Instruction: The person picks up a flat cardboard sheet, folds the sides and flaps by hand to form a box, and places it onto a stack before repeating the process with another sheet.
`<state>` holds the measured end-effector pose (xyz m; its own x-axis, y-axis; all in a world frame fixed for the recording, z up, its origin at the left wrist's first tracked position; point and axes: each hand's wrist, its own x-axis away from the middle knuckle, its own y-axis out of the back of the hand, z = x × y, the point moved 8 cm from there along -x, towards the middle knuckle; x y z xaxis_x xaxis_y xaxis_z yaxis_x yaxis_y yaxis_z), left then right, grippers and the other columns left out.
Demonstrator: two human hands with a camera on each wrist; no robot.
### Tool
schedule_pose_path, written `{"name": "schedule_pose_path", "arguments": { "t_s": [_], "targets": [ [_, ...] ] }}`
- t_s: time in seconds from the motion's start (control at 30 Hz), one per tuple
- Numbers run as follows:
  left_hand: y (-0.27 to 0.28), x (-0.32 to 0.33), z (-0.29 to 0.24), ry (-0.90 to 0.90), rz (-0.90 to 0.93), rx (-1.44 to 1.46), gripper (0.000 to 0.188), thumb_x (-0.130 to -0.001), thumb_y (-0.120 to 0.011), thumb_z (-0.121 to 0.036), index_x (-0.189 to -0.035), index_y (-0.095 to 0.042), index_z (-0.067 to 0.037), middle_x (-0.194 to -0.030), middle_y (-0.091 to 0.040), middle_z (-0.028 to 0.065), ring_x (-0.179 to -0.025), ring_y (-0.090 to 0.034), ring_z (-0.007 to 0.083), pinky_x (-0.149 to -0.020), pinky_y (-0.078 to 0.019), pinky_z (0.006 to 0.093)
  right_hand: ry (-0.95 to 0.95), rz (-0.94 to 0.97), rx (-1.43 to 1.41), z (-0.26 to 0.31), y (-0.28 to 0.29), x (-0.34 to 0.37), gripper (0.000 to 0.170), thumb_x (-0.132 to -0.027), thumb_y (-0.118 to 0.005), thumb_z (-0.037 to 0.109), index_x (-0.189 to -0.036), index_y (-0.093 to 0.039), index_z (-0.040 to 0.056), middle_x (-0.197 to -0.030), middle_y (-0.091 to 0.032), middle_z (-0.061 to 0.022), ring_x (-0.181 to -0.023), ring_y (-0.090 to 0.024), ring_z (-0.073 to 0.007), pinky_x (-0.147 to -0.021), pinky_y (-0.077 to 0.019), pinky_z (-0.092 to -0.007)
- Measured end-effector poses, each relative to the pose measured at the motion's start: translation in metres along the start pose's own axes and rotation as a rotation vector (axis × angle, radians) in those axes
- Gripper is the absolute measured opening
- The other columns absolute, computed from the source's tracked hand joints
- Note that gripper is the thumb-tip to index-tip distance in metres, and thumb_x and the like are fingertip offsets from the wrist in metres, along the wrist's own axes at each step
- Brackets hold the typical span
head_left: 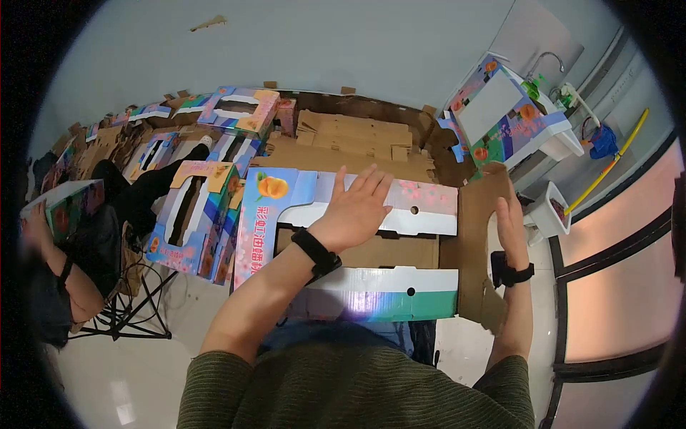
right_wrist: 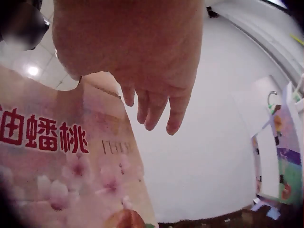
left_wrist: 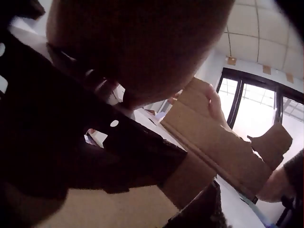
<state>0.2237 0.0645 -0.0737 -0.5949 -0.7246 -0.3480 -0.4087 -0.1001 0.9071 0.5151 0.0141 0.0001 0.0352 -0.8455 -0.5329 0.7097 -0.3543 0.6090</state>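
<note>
A printed fruit carton lies in front of me, with a long opening between its two top panels. My left hand rests flat, fingers spread, on the far top panel. At the carton's right end a brown cardboard end flap stands raised, its printed side showing in the right wrist view. My right hand is upright at the outer side of that flap, fingers straight. The left wrist view is dark, with the palm over the carton and the raised flap beyond.
Finished-looking cartons and more boxes stand on the left, where another person sits holding a carton. Flattened cardboard lies behind my carton. A carton leans by a sink at the right, near a white bin.
</note>
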Motion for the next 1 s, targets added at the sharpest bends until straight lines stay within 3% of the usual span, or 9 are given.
{"name": "schedule_pose_path", "arguments": {
  "t_s": [0.03, 0.13, 0.23, 0.37, 0.47, 0.53, 0.6, 0.67, 1.0],
  "targets": [
    [0.000, 0.000, 0.000, -0.005, 0.002, 0.004, 0.058, -0.108, -0.047, -0.033, -0.156, -0.036, -0.004, -0.160, -0.039, 0.0183, -0.155, -0.028, 0.0320, -0.123, -0.0139, 0.0662, 0.029, -0.038, -0.001, -0.005, 0.007, 0.006, 0.055, -0.108, -0.048, 0.036, -0.144, -0.050, -0.0062, -0.136, -0.062, -0.0183, -0.115, -0.063, -0.0238, -0.100, -0.0472, -0.0351],
    [0.002, 0.001, 0.001, -0.003, 0.013, 0.012, 0.057, -0.107, -0.048, -0.032, -0.156, -0.036, -0.004, -0.160, -0.039, 0.0183, -0.156, -0.027, 0.0320, -0.122, -0.0137, 0.0667, -0.324, -0.045, -0.082, -0.081, 0.030, 0.039, 0.054, -0.111, -0.046, 0.038, -0.142, -0.052, -0.0055, -0.132, -0.064, -0.0149, -0.116, -0.062, -0.0229, -0.102, -0.0462, -0.0344],
    [0.004, -0.001, -0.002, -0.017, 0.016, 0.010, 0.058, -0.107, -0.050, -0.032, -0.156, -0.037, -0.005, -0.160, -0.039, 0.0169, -0.156, -0.027, 0.0313, -0.122, -0.0140, 0.0672, -0.466, 0.059, -0.154, -0.094, 0.031, 0.061, 0.053, -0.112, -0.044, 0.040, -0.140, -0.054, -0.0037, -0.130, -0.064, -0.0119, -0.118, -0.061, -0.0228, -0.104, -0.0453, -0.0349],
    [0.005, 0.001, -0.002, -0.060, 0.001, 0.019, 0.060, -0.105, -0.054, -0.033, -0.156, -0.038, -0.005, -0.162, -0.038, 0.0154, -0.155, -0.030, 0.0313, -0.121, -0.0184, 0.0690, -0.211, 0.141, 0.082, 0.038, 0.047, 0.058, 0.051, -0.110, -0.047, 0.025, -0.156, -0.044, 0.0019, -0.144, -0.060, -0.0170, -0.137, -0.053, -0.0263, -0.117, -0.0364, -0.0400],
    [0.018, 0.005, 0.005, -0.112, 0.046, 0.105, 0.064, -0.102, -0.058, -0.031, -0.155, -0.038, -0.002, -0.162, -0.038, 0.0183, -0.153, -0.033, 0.0359, -0.121, -0.0253, 0.0626, -0.035, 0.096, 0.152, 0.156, 0.038, 0.076, 0.055, -0.101, -0.058, 0.024, -0.149, -0.051, -0.0017, -0.145, -0.060, -0.0207, -0.139, -0.053, -0.0328, -0.119, -0.0357, -0.0454],
    [0.031, 0.008, 0.013, -0.134, 0.125, 0.209, 0.064, -0.102, -0.058, -0.030, -0.155, -0.037, 0.000, -0.161, -0.040, 0.0203, -0.151, -0.034, 0.0387, -0.123, -0.0276, 0.0557, 0.035, 0.236, 0.034, 0.206, 0.019, 0.101, 0.059, -0.096, -0.067, 0.030, -0.144, -0.055, -0.0024, -0.142, -0.062, -0.0213, -0.137, -0.055, -0.0355, -0.116, -0.0388, -0.0474],
    [0.058, 0.024, 0.013, -0.196, 0.141, 0.320, 0.056, -0.103, -0.057, -0.027, -0.151, -0.044, 0.001, -0.152, -0.049, 0.0241, -0.142, -0.045, 0.0411, -0.118, -0.0367, 0.0452, 0.260, 0.566, -0.234, 0.231, -0.027, 0.120, 0.065, -0.091, -0.074, 0.033, -0.143, -0.056, -0.0011, -0.144, -0.060, -0.0217, -0.135, -0.057, -0.0386, -0.114, -0.0414, -0.0480],
    [0.089, 0.047, 0.007, -0.189, 0.201, 0.356, 0.052, -0.104, -0.056, -0.026, -0.148, -0.048, 0.001, -0.147, -0.054, 0.0248, -0.137, -0.051, 0.0410, -0.115, -0.0408, 0.0438, 0.226, 0.744, -0.084, 0.238, -0.072, 0.127, 0.067, -0.088, -0.078, 0.028, -0.145, -0.054, 0.0012, -0.150, -0.053, -0.0198, -0.136, -0.054, -0.0405, -0.114, -0.0425, -0.0528],
    [0.103, 0.169, -0.007, -0.216, 0.168, 0.165, 0.064, -0.077, -0.086, -0.021, -0.132, -0.061, -0.001, -0.123, -0.063, 0.0156, -0.116, -0.058, 0.0372, -0.102, -0.0466, 0.0468, 0.413, 0.621, 0.424, 0.189, -0.195, 0.145, 0.077, -0.081, -0.082, 0.038, -0.148, -0.051, 0.0158, -0.160, -0.043, -0.0122, -0.151, -0.035, -0.0323, -0.123, -0.0275, -0.0593]
  ]
}}
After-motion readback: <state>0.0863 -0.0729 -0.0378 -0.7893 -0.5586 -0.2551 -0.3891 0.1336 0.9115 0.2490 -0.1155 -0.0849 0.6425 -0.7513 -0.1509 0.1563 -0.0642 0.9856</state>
